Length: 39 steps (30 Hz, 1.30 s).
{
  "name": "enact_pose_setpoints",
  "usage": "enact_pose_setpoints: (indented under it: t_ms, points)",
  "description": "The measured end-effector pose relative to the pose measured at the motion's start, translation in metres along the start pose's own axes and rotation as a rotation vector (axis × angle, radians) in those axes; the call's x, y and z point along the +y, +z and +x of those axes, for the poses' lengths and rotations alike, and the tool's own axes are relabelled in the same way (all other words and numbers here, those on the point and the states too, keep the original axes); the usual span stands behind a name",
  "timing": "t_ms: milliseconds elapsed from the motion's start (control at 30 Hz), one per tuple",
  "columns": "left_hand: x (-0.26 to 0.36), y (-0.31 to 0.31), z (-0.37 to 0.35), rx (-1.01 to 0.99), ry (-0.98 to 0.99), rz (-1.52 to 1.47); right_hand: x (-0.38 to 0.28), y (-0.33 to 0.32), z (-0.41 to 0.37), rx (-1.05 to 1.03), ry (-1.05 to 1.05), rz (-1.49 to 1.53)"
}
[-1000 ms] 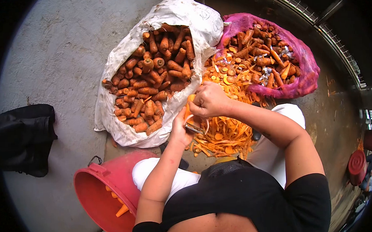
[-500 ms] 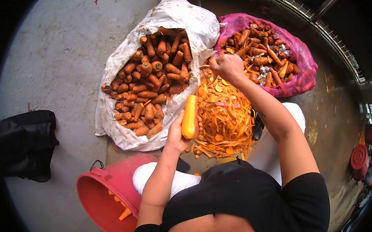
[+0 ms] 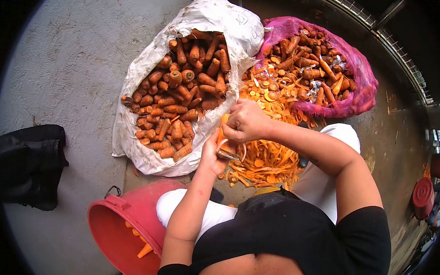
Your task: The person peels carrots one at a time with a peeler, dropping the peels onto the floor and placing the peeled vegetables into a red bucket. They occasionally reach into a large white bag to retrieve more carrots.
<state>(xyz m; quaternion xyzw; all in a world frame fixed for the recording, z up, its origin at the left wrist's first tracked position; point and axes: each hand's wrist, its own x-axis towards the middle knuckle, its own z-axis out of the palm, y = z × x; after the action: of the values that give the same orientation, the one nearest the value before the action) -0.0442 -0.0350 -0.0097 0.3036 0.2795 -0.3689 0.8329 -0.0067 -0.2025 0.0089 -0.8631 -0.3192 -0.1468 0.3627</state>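
Note:
My left hand (image 3: 211, 153) is closed round a carrot (image 3: 222, 135), which stands partly hidden behind the other hand. Closed fingers of my right hand (image 3: 245, 120) hold a peeler (image 3: 228, 154), its metal blade lying against the carrot near its lower end. Beneath both hands spreads a heap of orange peelings and cut carrot ends (image 3: 270, 157). Unpeeled carrots fill a white sack (image 3: 138, 74) to the left of the hands. A pink mesh sack (image 3: 362, 77) at the upper right holds more carrots and scraps.
A red bucket (image 3: 144, 200) lies tipped at the lower left, with several peeled carrots (image 3: 145, 250) inside. Black cloth (image 3: 32, 165) rests on the grey floor at the far left. Another red container (image 3: 423, 197) stands at the far right, near a metal grate (image 3: 408, 63).
My right hand has come down and left from beside the pink sack to the carrot. The peeler now shows against it. My left hand has stayed nearly in place, the carrot now more covered.

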Motion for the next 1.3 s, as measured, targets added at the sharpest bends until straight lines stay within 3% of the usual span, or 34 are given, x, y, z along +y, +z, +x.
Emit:
enact_pose_setpoints:
  t_ms: [133, 233, 300, 367, 467, 567, 633, 667, 767, 1067, 1167, 1233, 1300]
  points:
    - [0.001, 0.017, -0.008, 0.047, 0.004, 0.026, 0.004, 0.002, -0.001, 0.035, -0.021, 0.011]
    - [0.006, 0.003, -0.008, -0.051, 0.048, 0.163, 0.024, -0.001, 0.003, -0.013, 0.22, -0.086]
    - [0.004, 0.002, -0.017, -0.147, -0.009, 0.193, 0.063, -0.015, 0.007, 0.012, 0.39, -0.306]
    - [0.003, 0.004, -0.02, -0.203, -0.056, 0.194, 0.101, -0.031, 0.002, -0.08, 0.433, -0.649]
    - [0.003, 0.004, -0.019, -0.123, -0.015, 0.19, 0.103, -0.029, 0.001, 0.178, 0.657, -0.576]
    - [0.006, -0.003, -0.014, -0.074, 0.014, 0.143, 0.063, -0.03, 0.013, 0.029, 0.726, -0.095]
    - [0.007, -0.006, -0.01, -0.065, 0.037, 0.093, 0.033, -0.027, 0.014, -0.027, 0.477, 0.036]
    - [0.006, -0.006, -0.008, -0.055, 0.061, 0.069, 0.025, -0.018, 0.01, 0.057, 0.244, 0.034]
    - [0.007, -0.004, -0.005, 0.067, -0.001, 0.061, -0.004, -0.01, 0.007, 0.004, 0.025, 0.055]
    - [0.0, 0.015, -0.013, -0.023, 0.0, 0.033, 0.002, -0.003, -0.002, 0.036, -0.03, 0.01]
    - [0.002, -0.007, -0.008, -0.167, 0.032, 0.177, 0.03, -0.01, 0.003, -0.014, 0.256, -0.051]
    - [0.005, 0.004, -0.014, -0.189, -0.059, 0.196, 0.065, -0.027, 0.008, 0.042, 0.424, -0.233]
    - [0.005, 0.008, -0.019, -0.278, -0.099, 0.162, 0.098, -0.046, 0.008, 0.138, 0.414, -0.588]
